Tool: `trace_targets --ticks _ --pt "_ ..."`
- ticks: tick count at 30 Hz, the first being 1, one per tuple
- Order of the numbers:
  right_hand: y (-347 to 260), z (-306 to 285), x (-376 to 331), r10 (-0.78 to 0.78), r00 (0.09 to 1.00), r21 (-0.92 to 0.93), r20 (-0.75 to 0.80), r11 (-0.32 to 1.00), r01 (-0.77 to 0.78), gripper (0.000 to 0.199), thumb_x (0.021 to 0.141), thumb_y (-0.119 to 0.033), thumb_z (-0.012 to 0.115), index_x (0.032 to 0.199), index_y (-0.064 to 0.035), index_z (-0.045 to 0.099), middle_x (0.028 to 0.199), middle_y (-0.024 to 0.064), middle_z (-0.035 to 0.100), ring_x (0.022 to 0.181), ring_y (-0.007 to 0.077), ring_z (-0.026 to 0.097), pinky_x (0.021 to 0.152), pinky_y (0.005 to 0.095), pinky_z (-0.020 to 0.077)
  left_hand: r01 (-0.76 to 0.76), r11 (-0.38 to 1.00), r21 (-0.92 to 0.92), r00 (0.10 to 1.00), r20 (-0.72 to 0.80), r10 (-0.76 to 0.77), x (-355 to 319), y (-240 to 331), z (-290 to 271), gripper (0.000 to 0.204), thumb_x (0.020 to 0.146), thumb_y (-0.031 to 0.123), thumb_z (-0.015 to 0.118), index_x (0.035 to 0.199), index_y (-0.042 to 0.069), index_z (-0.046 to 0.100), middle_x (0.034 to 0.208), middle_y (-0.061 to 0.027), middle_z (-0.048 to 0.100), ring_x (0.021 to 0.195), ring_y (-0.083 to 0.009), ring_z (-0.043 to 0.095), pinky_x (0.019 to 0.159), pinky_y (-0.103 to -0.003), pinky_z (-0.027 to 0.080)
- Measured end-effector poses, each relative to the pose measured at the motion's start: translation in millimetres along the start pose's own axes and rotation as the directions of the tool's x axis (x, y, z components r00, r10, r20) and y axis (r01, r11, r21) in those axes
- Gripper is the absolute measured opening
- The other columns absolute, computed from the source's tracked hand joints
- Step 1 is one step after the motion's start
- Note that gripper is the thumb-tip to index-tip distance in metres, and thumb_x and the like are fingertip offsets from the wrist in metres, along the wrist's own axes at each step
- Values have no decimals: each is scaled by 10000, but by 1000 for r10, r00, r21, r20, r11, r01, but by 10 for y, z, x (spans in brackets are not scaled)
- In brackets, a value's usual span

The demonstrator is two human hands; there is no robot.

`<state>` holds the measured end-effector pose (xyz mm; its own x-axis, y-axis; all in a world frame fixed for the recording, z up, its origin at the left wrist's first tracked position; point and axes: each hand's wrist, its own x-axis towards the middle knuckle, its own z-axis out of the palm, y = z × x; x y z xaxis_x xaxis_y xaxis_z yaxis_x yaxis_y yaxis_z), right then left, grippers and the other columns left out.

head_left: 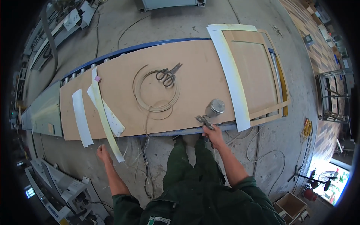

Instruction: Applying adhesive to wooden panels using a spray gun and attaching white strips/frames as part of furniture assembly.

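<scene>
My right hand (213, 135) is wrapped round the grip of a metal spray gun (204, 122) at the near edge of a brown board. The gun's silver cup (216, 107) sits above the board surface. My left hand (103, 152) hangs in front of the board, fingers loosely curled, with nothing visible in it. Closest to it are a white strip (81, 118) and a longer pale yellow strip (104, 116), which overhangs the near edge. A second white piece (108, 112) lies partly under the yellow strip.
On the board (198, 71) rest a coil of thin edging (139, 92) and black-handled scissors (167, 77). To the right, a long pale strip (234, 82) lies beside a wooden frame panel (258, 67). Blue roller conveyor (142, 45) supports the board. Hoses (262, 159) trail across the floor.
</scene>
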<state>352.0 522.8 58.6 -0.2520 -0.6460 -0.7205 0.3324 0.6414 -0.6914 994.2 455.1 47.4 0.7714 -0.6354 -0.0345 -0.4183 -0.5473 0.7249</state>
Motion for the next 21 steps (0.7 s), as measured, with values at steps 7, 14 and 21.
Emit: trace_targets --ticks 7,14,21 --pt "101 1261 853 1 986 335 -169 940 57 189 948 -194 726 1105 -104 675 839 -9 649 650 104 607 576 280 471 -184 959 216 756 655 -2 -679 -356 -406 221 892 213 669 827 17 590 752 -49 558 714 -194 503 670 -371 443" --pt "-79 1756 1322 -182 900 244 -395 924 294 221 928 -153 729 1143 -109 701 879 -21 661 643 86 542 619 262 483 365 912 188 586 715 -382 -1489 -1138 -1385 536 1002 370 669 1418 47 569 1103 -114 701 943 -206 625 808 -396 530" --pt "-60 1307 1371 -29 983 72 -181 996 43 384 885 -160 774 1252 -79 697 911 -34 667 796 78 582 714 278 512 376 889 263 272 885 -377 -1448 -1142 -1333 615 1042 479 529 1547 148 408 1384 -107 570 1115 -223 585 979 -452 485"
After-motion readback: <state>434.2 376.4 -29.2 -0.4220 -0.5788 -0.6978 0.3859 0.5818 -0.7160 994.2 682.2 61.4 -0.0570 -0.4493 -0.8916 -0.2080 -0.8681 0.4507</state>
